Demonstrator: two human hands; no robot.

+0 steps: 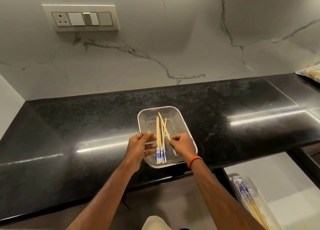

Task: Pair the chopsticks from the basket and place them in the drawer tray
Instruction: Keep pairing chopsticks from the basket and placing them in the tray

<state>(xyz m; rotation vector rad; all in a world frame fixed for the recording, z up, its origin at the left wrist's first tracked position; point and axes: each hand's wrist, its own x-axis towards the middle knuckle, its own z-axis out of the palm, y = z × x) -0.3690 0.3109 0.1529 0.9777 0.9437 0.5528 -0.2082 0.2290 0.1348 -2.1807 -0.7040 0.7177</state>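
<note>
Head view: a mesh basket point(174, 115) sits on the black desk point(86, 125) with loose chopsticks point(160, 143) inside. The right hand point(181, 145) has its grip clenched on one chopstick point(163, 124) that slants across the rest; the left hand point(140, 145) is released, fingers just beside the bundle. More chopsticks lie in the drawer tray point(259, 196) at lower right. No writing is readable.

home kitchen: black granite counter point(86, 125), marble backsplash point(155, 56).
</note>
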